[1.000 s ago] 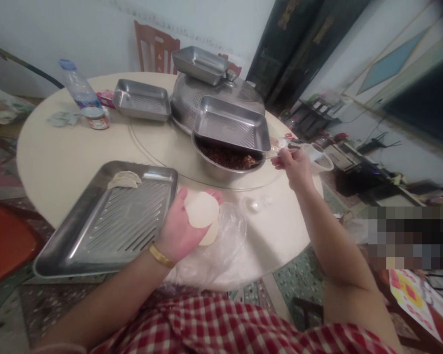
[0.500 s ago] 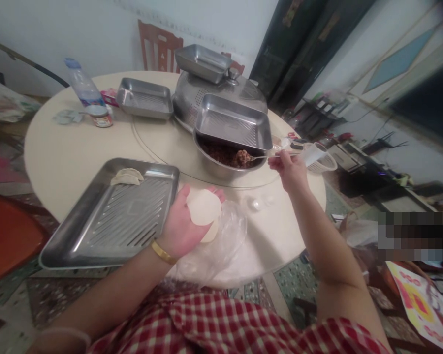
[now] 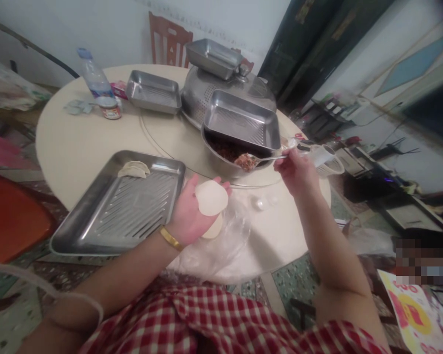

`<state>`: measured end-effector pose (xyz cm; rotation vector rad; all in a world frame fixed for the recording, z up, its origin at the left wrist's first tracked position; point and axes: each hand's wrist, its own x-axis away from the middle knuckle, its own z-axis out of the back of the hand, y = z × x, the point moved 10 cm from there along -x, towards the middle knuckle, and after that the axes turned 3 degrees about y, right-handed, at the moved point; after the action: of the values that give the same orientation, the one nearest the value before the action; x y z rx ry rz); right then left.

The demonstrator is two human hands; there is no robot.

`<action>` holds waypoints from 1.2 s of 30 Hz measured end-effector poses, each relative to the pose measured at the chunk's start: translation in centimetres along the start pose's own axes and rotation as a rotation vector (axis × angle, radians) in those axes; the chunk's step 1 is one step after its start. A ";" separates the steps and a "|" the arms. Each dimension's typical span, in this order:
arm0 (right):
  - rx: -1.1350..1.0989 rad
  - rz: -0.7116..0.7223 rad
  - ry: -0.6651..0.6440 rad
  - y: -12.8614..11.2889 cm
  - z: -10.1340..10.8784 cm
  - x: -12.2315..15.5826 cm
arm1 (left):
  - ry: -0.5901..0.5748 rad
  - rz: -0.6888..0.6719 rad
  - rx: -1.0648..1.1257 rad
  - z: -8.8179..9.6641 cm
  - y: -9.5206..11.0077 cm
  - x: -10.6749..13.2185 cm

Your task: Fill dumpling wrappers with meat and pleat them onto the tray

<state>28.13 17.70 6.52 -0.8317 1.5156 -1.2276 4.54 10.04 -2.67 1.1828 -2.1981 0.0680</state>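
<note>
My right grip point(image 3: 299, 173) pinches one spoon point(image 3: 268, 159); my left grip point(image 3: 190, 216), spread, bears one wrapper point(image 3: 212, 198).
Four trays point(image 3: 133, 209) by the round tabletop's point(image 3: 84, 142) centre and edge; pale wall point(image 3: 114, 29) at eleven o'clock.

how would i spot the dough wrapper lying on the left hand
On the round cream-coloured table, find the large rectangular grey metal tray at near left. Beside its right edge is the person's left hand, palm up, with a flat, round, off-white dough wrapper on it. Unlike the partly hidden dough round by the crumpled clear plastic, this one rests on the hand.
</note>
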 end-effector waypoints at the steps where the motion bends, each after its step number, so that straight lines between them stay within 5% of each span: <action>1: 0.012 0.028 -0.026 -0.9 -0.6 0.6 | -0.017 0.006 0.003 -0.1 -0.1 0.0; 8: -0.089 0.203 -0.141 -5.5 -4.7 5.6 | -0.122 0.113 0.074 -0.4 -1.4 0.2; 14: -0.230 0.004 -0.058 -0.4 -5.5 9.8 | -0.231 0.135 0.131 -0.9 -1.1 1.1; 20: -0.251 0.029 0.018 2.5 -4.4 12.5 | -0.212 0.166 0.127 -0.5 -1.4 1.6; 24: -0.158 0.243 0.060 1.3 -2.9 13.4 | -0.209 0.156 0.130 -0.4 -1.6 1.5; 36: 0.220 0.862 -0.233 -3.9 -3.9 17.1 | -0.252 0.163 0.127 -0.7 -1.6 0.8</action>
<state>19.17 2.09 5.84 -0.1140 1.2933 -0.6045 5.81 8.70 -2.11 1.1284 -2.5430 0.1353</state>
